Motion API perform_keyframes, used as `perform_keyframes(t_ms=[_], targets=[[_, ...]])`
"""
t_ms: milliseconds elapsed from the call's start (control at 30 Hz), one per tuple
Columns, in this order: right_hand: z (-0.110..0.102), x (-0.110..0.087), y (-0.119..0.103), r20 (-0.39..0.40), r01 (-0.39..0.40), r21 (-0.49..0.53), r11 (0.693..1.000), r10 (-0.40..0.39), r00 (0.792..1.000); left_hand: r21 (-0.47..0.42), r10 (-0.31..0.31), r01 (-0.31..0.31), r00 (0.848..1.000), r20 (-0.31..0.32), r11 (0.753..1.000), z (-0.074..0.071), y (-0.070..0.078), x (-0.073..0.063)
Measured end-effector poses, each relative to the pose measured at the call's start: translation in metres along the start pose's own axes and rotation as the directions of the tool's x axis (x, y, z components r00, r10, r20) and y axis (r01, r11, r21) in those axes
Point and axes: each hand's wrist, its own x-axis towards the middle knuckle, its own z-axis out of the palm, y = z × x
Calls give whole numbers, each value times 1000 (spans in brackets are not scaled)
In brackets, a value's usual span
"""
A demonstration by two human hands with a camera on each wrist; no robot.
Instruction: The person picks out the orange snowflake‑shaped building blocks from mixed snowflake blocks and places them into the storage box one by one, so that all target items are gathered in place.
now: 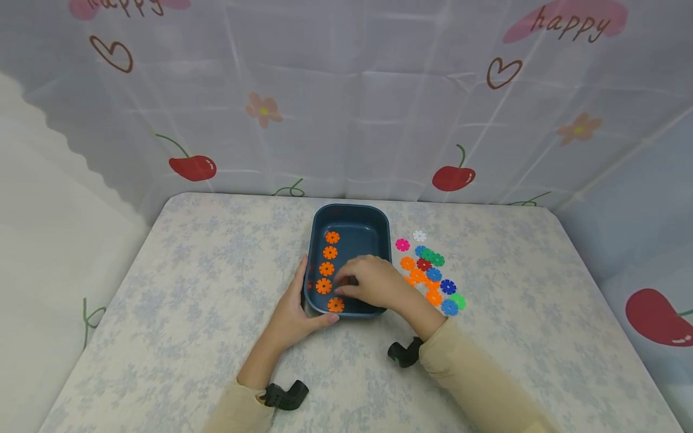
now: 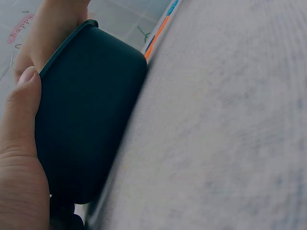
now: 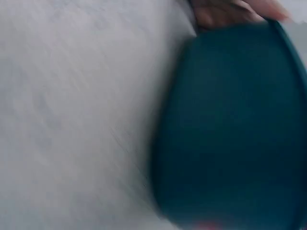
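Observation:
A dark teal rectangular basin (image 1: 352, 214) stands on the table. My left hand (image 1: 289, 316) grips its near left corner, thumb along the near wall and fingers along the left side. In the left wrist view, the thumb (image 2: 24, 110) lies against the basin's outer wall (image 2: 91, 115). Several orange snowflake discs, including one disc (image 1: 326, 269), form a column along the basin's left side. My right hand (image 1: 373, 279) reaches in over the right wall, fingers bent and thumb apart from them. Its fingertips are near the lower discs, and no piece shows between them.
To the right of the basin lies a loose spread of discs, among them a white disc (image 1: 419, 236), a pink disc (image 1: 402, 245), a dark blue disc (image 1: 448, 287) and several orange ones. A patterned cloth (image 1: 346, 120) hangs behind the table (image 1: 216, 252).

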Motion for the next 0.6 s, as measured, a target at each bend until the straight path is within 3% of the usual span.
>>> perform_keyframes(t_ms=[100,200,300,433,600], targets=[[-16,-10,7,-160,19,31,999,-13,987,3,-4,4,1000,-1,1000,0,1,0],[-34,-24,19,-294,15,59,998,3,956,6,-9,9,1000,-1,1000,0,1,0],[-50,-39,32,-377,-31,100,995,66,924,8,-18,18,1000,-3,1000,0,2,0],[-60,-58,51,-364,-153,168,974,206,908,14,-27,27,1000,-4,1000,0,2,-1],[-54,-74,73,-212,-261,179,949,296,931,22,-41,41,999,-8,999,1,3,-1]])
